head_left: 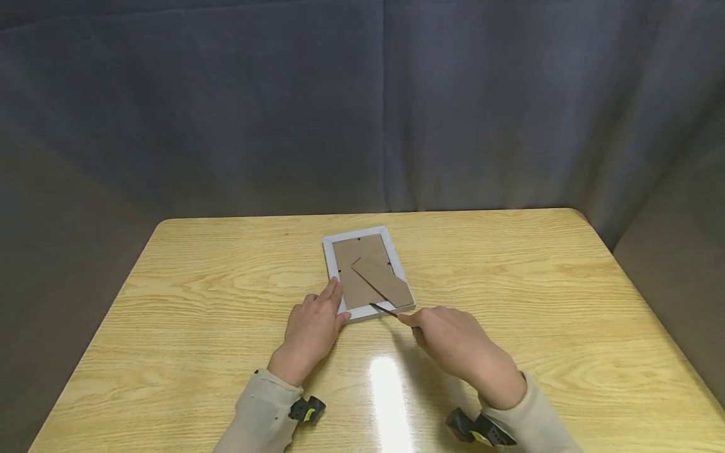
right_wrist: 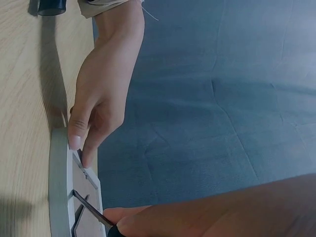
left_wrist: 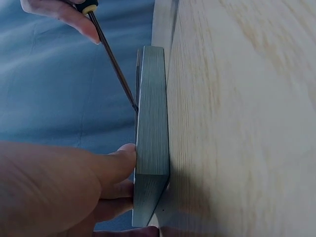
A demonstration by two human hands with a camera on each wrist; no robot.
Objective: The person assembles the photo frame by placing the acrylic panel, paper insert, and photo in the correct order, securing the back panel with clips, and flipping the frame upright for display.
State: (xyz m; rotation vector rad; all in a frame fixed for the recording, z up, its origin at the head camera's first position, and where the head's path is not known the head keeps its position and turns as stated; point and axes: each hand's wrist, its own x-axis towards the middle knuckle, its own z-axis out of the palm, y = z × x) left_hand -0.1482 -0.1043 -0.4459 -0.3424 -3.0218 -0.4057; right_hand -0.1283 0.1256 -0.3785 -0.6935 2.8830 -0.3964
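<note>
White picture frame (head_left: 391,250) lies back-up on the desk (head_left: 226,270), one corner steadied, a screwdriver (head_left: 387,311) at its near rail.
The left hand (head_left: 311,324) rests at the near-left corner, thumb and fingers apart rather than clamped, probably to stop the frame sliding; the right hand (head_left: 455,340) is closed around the screwdriver, slanting it so the tip meets the near rail beside the brown backing board (head_left: 350,290), likely for leverage. Lying back-up seems to serve access to that board. The frame's long axis runs away from the person, its far end leaning left; the stand flap (head_left: 391,286) slants across the board, its wide end towards the near-right corner.
</note>
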